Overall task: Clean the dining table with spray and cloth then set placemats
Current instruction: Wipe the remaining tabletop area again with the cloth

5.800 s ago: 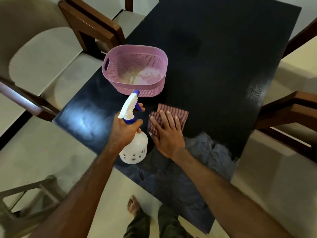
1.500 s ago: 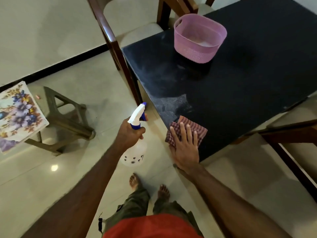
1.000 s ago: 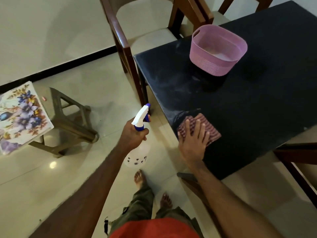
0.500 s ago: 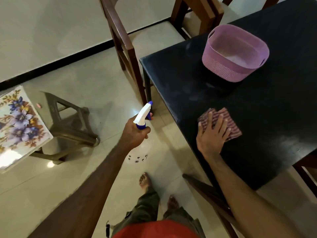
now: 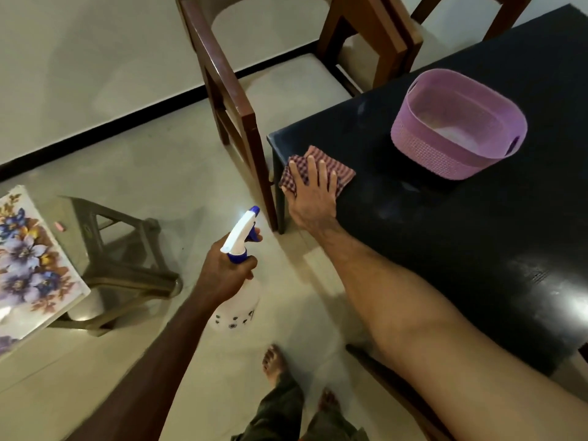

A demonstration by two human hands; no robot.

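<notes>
Wiping the corner of the dark table (image 5: 445, 249)

The checked cloth (image 5: 318, 168) lies at the table's near corner under the right hand (image 5: 313, 198), fingers straight and spread; the left hand (image 5: 222, 275) grips the spray bottle (image 5: 238, 300) over the floor, its lower body blurred.

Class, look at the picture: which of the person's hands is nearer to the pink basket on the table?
The right hand. It presses the checked cloth flat at the table corner, left of the pink basket. The left hand grips the spray bottle over the floor, off the table, farther away.
</notes>
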